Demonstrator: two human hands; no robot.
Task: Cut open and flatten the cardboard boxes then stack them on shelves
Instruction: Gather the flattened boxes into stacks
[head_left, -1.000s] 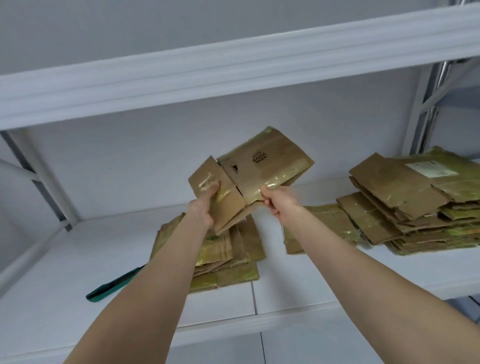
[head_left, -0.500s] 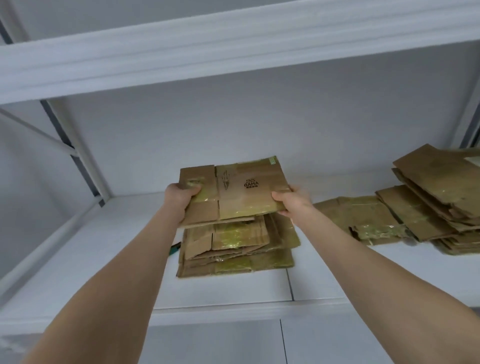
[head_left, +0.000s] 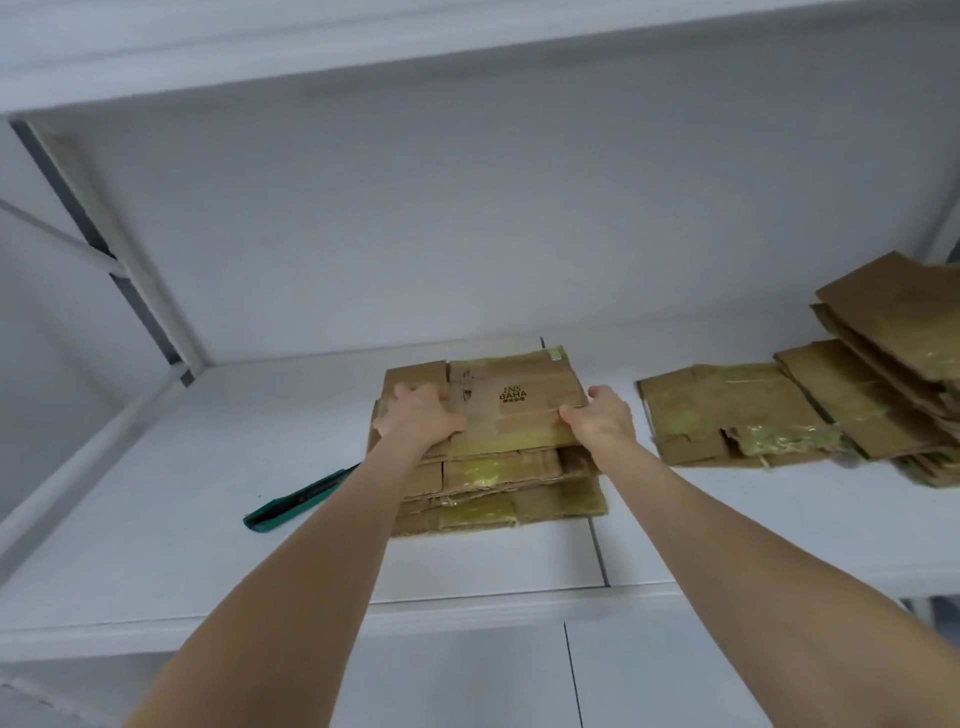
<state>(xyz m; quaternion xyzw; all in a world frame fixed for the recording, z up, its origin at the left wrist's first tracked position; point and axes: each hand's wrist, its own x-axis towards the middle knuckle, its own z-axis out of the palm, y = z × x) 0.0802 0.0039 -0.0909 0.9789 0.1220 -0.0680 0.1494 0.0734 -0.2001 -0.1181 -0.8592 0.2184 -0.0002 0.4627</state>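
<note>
**Q:** How many of each item appear?

**A:** Two hands, one flattened box held between them, and three groups of cardboard on one white shelf. These are the stack under the held piece, a low middle pile and a taller right-hand heap partly cut by the frame edge. The sheets in each group overlap too closely to count. One green utility knife lies on the shelf just left of the stack, partly behind the left forearm. An upper shelf spans the top of the view.

**Q:** Where is the flattened box, and how do the hands meet it?

**A:** It lies level on top of the stack, toward the back edge, roughly square with the sheets below. The hands are apart, one at each side. The left hand rests palm down on the left panel. Whether its fingers hook the edge cannot be told. The right hand pinches the near right corner, thumb on top and fingers beneath.

**Q:** How does the box look?

**A:** It is brown corrugated card, folded flat, with a narrower flap at the left divided from the main panel by a slit. A dark printed mark sits near the middle. Glossy yellow-green tape runs along the near edge, and a small pale label sits at the far right corner. The sheets in the stack carry similar tape.
</note>
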